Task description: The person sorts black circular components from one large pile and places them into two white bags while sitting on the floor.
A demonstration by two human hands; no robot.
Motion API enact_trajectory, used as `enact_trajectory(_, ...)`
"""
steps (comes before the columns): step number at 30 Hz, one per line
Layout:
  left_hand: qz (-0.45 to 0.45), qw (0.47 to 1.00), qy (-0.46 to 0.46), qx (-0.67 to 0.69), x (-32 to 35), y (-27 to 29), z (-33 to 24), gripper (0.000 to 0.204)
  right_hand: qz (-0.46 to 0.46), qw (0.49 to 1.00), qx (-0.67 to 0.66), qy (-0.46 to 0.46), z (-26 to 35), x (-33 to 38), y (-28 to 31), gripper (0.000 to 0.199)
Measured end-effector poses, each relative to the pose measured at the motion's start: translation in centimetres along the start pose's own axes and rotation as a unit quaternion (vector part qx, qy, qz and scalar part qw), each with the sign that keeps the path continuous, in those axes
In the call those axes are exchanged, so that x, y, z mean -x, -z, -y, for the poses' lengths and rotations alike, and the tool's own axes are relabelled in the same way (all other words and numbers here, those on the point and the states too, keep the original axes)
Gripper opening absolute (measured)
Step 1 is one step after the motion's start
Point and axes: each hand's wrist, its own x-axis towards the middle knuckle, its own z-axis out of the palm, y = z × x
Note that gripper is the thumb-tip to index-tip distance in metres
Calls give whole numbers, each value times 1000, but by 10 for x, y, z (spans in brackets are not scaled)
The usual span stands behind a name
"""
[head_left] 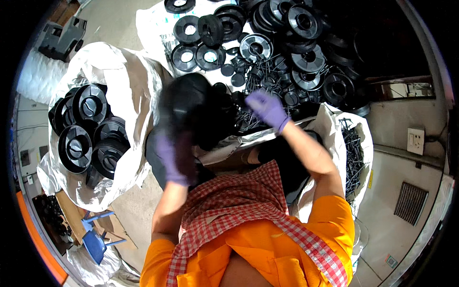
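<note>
A blurred black spool (185, 101) is at the left hand (173, 158), beside the white sack (143, 91); whether those fingers close on it cannot be told. The right hand (267, 110) seems curled near black rods, hold unclear. Probably light, stiff and slick, the spool suits a rim grip.

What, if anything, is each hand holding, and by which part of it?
Left hand: a blurred black part, apparently by its near side. Right hand: cannot be told.
</note>
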Motion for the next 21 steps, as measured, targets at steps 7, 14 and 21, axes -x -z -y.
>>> enact_trajectory(7, -131, 788, 32, 600, -109, 36, -49, 45, -277, 774, 569, -11, -122, -97, 158, 73)
enact_trajectory(14, 84, 789, 352, 496, -58, -64, -4, 44, -110, 746, 637, -160, -100, -112, 158, 71)
enact_trajectory(21, 219, 743, 442, 452, -30, -99, 46, 32, -216, 926, -310, -19, 8, -60, 34, 46)
